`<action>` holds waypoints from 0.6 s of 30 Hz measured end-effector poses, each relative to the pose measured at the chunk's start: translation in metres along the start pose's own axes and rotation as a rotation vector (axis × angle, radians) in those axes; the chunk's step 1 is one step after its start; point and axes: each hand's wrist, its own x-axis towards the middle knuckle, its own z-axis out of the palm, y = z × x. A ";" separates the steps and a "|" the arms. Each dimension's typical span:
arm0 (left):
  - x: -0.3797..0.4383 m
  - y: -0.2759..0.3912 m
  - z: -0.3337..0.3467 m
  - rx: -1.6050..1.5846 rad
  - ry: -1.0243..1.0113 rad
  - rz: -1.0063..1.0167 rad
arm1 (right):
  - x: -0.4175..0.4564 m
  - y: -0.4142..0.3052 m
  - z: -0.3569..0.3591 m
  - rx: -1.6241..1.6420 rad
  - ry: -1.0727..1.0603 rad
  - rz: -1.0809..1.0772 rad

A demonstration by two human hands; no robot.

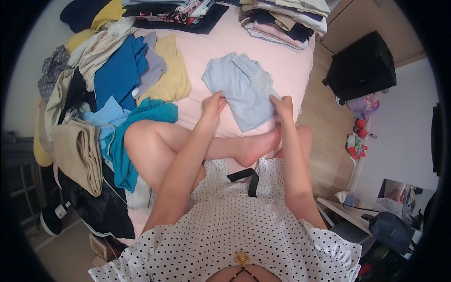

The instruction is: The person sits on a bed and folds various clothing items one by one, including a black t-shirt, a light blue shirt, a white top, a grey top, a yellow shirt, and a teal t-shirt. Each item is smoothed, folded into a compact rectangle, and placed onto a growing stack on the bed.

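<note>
A light blue garment (243, 88) lies rumpled and partly folded on the pink bed sheet (197, 46), just beyond my crossed legs. My left hand (214, 104) pinches its left edge between thumb and fingers. On the opposite side, my right hand (283, 105) grips the garment's right edge near a corner. The lower tip of the cloth points toward my foot. Left of the garment lie a yellow garment (172, 77) and a teal garment (141, 116), the teal one reaching under my knee.
Loose clothes, including a blue garment (118, 70) and folded beige trousers (77, 155), are heaped at the left. Folded stacks of dark clothes (211, 21) and mixed clothes (282, 31) stand at the bed's far side. A black suitcase (363, 67) stands on the floor at the right.
</note>
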 end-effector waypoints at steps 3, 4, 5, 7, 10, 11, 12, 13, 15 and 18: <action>0.010 0.019 0.003 0.152 -0.020 0.009 | -0.023 -0.037 0.010 -0.762 0.310 -0.273; 0.011 0.025 0.001 0.220 -0.017 -0.011 | -0.026 -0.057 0.013 -0.834 0.355 -0.350; 0.014 0.027 -0.003 0.209 -0.031 -0.028 | -0.016 -0.065 0.022 -0.698 0.335 -0.408; 0.020 0.026 -0.009 0.189 -0.066 -0.068 | 0.006 -0.080 0.034 -0.427 0.295 -0.510; 0.009 0.019 -0.004 0.188 -0.042 0.047 | 0.034 -0.095 0.040 -0.520 -0.081 -0.379; 0.004 0.019 -0.001 0.178 -0.002 0.051 | 0.038 -0.093 0.041 -0.472 0.029 -0.424; 0.000 0.019 0.000 0.167 0.043 0.058 | 0.041 -0.088 0.044 -0.422 0.135 -0.471; 0.000 0.017 0.001 0.149 0.087 0.062 | 0.046 -0.081 0.046 -0.378 0.242 -0.518; 0.004 0.014 0.003 0.142 0.102 0.127 | 0.059 -0.059 0.039 -0.299 0.366 -0.476; 0.003 0.014 0.006 0.406 0.213 0.252 | 0.047 -0.044 0.028 -0.232 0.286 -0.440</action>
